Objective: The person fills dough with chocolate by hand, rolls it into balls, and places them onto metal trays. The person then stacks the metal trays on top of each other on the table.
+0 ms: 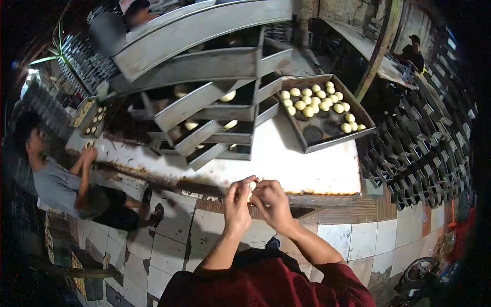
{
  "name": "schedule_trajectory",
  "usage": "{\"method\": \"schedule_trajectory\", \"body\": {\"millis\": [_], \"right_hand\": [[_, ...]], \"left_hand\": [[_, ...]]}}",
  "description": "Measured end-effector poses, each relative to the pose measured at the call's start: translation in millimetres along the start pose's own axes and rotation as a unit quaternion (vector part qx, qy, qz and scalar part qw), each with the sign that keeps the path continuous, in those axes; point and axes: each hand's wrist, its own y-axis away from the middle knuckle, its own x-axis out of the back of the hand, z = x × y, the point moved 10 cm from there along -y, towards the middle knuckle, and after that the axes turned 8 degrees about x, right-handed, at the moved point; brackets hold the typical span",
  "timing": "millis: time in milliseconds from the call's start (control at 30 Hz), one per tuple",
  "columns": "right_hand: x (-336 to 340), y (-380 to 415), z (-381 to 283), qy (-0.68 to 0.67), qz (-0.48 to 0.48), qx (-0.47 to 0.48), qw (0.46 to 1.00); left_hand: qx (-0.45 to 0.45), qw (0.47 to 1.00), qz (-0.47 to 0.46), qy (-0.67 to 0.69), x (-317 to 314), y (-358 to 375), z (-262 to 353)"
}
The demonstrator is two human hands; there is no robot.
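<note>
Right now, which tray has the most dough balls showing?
The flat tray lying alone on the white table, right of the stacked trays. Its dough balls lie in plain view; the stacked ones show few.

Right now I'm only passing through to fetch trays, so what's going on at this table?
The person wearing the camera has both hands together over the near table edge, left hand and right hand pinching a small dough piece between the fingers. A metal tray on the table holds rows of dough balls, beside a stack of trays. A person in a grey shirt sits at the left.
</note>
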Motion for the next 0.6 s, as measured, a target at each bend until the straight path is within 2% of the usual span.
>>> {"method": "schedule_trajectory", "body": {"millis": [67,100,133,167,200,233,267,300,367,400,433,467,500,533,567,600], "right_hand": [[19.2,-3.0,46.4,-0.184,0.005,-0.169,0.968],[23.0,-6.8,56.0,-0.247,-0.012,-0.194,0.949],[19.7,-4.9,64.5,-0.277,-0.046,-0.207,0.937],[12.7,-1.8,69.5,-0.307,-0.080,-0.221,0.922],[9.7,-0.9,67.7,-0.314,-0.087,-0.220,0.920],[18.4,-12.3,48.6,-0.221,-0.072,-0.116,0.966],[24.7,-20.3,27.5,-0.123,-0.053,-0.007,0.991],[19.6,-22.3,26.6,-0.128,-0.056,-0.002,0.990],[17.3,-27.1,11.9,0.027,-0.052,0.093,0.994],[18.2,-34.6,18.6,0.013,-0.049,0.112,0.992],[15.2,-37.7,24.0,0.018,-0.049,0.115,0.992],[21.8,-40.9,46.3,-0.054,0.013,0.028,0.998],[23.9,-39.5,69.3,-0.124,0.074,-0.059,0.988],[21.3,-38.7,75.4,-0.129,0.110,-0.065,0.983],[12.7,-39.0,74.0,-0.125,0.106,-0.060,0.985],[5.9,-38.3,69.2,-0.079,0.115,-0.044,0.989]], "left_hand": [[-0.072,0.992,-0.054,-0.086,-34.9,7.3,8.5],[-0.074,0.992,-0.050,-0.088,-43.0,7.2,15.5],[-0.175,0.958,-0.071,-0.214,-63.1,14.1,38.3],[-0.269,0.898,-0.090,-0.337,-82.5,22.9,50.8],[-0.237,0.921,-0.057,-0.304,-72.0,12.1,46.0],[-0.159,0.948,0.013,-0.274,-53.1,-0.2,36.5],[-0.102,0.985,0.049,-0.132,-35.9,-12.6,26.4],[-0.046,0.996,0.080,0.014,-23.6,-24.1,13.9],[-0.015,0.995,0.076,0.068,-24.9,-31.1,8.6],[-0.001,0.996,0.059,0.066,-29.4,-32.3,5.1],[0.012,0.997,0.037,0.064,-33.6,-35.4,1.6],[-0.050,0.995,0.039,-0.074,-35.9,-33.9,10.5],[-0.108,0.983,0.021,-0.149,-45.2,-27.9,20.9],[-0.087,0.992,0.026,-0.087,-39.1,-33.1,12.5],[-0.065,0.997,0.030,-0.026,-33.9,-41.3,6.1],[-0.015,0.995,0.085,0.040,-22.3,-51.3,0.3]]}}
